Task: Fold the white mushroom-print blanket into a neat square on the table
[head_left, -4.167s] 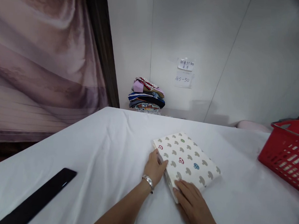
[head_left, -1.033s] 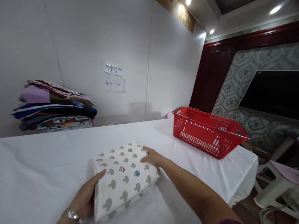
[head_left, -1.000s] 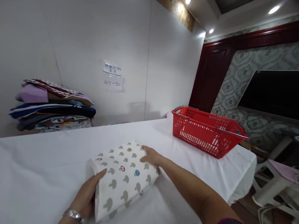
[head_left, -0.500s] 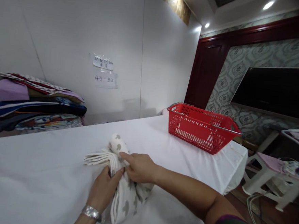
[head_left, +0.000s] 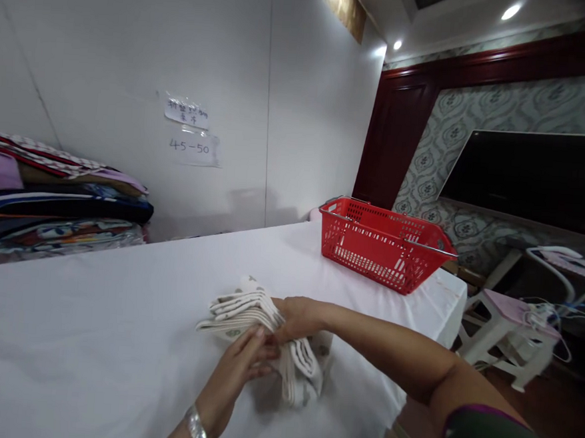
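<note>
A white cloth with grey printed shapes is bunched in folds above the white-covered table. Its layered edges fan out to the left, and another folded end hangs down toward me. My right hand is closed around the middle of the cloth from the right side; part of its fingers is hidden behind the folds. My left hand, with a silver bracelet at the wrist, touches the cloth from below left. Its fingers are stretched out and apart, the thumb lying against the folds.
A red plastic basket with metal handles stands at the table's far right. Folded clothes are piled at the left by the white wall. Past the table's right edge is a stool with a pink top and cables on it.
The cloth has moved right in view and turned, its folded end swinging to the right. My left hand has loosened from its pinch, and my right hand has gone from pointing to gripping.
</note>
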Demonstrator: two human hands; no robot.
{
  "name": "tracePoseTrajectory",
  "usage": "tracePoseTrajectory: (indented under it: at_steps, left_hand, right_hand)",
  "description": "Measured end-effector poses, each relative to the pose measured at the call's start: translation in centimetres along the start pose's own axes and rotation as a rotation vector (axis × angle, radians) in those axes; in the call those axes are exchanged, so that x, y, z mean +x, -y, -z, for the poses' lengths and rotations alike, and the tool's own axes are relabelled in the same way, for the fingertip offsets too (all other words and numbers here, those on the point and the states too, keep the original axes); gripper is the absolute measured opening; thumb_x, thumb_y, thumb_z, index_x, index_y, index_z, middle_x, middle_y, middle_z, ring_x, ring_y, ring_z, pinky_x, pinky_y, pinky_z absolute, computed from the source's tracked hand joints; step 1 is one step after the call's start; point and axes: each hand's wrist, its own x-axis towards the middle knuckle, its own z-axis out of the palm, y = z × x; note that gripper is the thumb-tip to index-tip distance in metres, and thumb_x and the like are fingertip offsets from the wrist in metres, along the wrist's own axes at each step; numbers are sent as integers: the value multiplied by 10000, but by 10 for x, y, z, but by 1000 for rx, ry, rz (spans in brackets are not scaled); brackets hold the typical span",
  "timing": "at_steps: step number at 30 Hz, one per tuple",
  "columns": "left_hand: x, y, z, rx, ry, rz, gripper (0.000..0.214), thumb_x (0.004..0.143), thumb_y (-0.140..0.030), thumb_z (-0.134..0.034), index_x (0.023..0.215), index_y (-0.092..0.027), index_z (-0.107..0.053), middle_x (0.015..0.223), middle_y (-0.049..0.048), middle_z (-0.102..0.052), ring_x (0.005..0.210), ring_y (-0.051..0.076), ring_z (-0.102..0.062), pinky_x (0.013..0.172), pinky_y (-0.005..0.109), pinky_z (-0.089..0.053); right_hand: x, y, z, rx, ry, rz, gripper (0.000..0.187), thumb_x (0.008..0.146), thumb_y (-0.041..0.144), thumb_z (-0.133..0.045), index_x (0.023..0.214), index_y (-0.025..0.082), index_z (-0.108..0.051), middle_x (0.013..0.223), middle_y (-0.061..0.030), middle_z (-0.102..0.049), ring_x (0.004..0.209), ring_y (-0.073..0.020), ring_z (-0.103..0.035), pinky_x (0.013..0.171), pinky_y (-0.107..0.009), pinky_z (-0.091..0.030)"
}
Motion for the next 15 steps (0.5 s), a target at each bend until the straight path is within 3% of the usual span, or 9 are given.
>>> tracePoseTrajectory:
  at_steps: [4,9,12,15]
  left_hand:
    - [8,5,1,-17,7,1,642,682,-497,-652,1212,-163,-508,1105,129,-630,930,255,-630,762,342,-509]
    - [28,29,28,132,-125,14,569,602,-515,-683,1020,-135,-617,856,90,-696,749,226,-654,734,339,-515]
    - [32,47,44,150,-203,-48,514,515,-525,-723,851,-141,-655,760,67,-690,718,217,-646,718,315,-524]
    - [29,58,52,195,-193,-101,486,513,-517,-729,838,-161,-664,772,48,-690,751,213,-647,738,286,-523]
  right_hand:
    - [4,-16,-2,119,-7,-26,509,591,340,-668,1087,268,-576,896,32,-673,797,-201,-608,634,-247,-443]
    - [-10,-27,6,167,-92,-31,483,604,197,-620,1080,277,-589,870,61,-659,814,-179,-594,651,-222,-433]
    - [-34,-27,30,41,-230,38,525,625,168,-589,1135,288,-569,950,42,-649,859,-186,-581,712,-239,-425]
    - [-66,-30,70,-144,-442,42,581,665,147,-552,1229,279,-505,1088,-13,-603,927,-195,-557,783,-267,-408]
